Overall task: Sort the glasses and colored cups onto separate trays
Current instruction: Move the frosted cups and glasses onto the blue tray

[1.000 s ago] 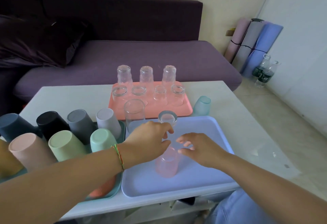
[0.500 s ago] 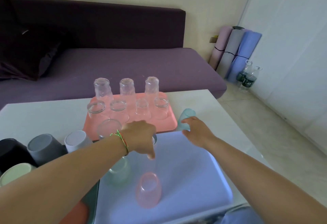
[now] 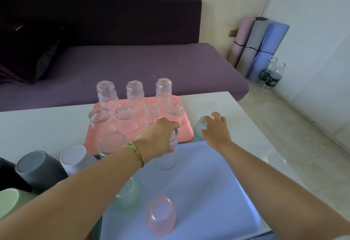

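Head view: left hand [image 3: 159, 135] around glass [image 3: 175, 139], right hand [image 3: 216, 128] around teal cup [image 3: 198, 132]

On the tabletop [image 3: 37, 126] the far tray [image 3: 186, 132] lies behind the near tray [image 3: 217, 192]; on the far tray three tall glasses [image 3: 134, 93] form the back row, four shorter glasses [image 3: 124, 113] the front row; a wide glass [image 3: 111, 144] stands at its near left corner; upturned cups [image 3: 40, 167] crowd left of the near tray; on the near tray a front tumbler [image 3: 161, 215] stands near the front edge, a second tumbler [image 3: 128, 194] left of it, and a single glass [image 3: 167, 161] at the far edge, gripped from above by the left hand [image 3: 161, 137]; right of the far tray, a small cup [image 3: 198, 130] sits in the right hand [image 3: 217, 131]; the sofa [image 3: 132, 65] runs behind the tabletop; rolled mats [image 3: 259, 44] and bottles [image 3: 272, 76] stand on the floor to its right.
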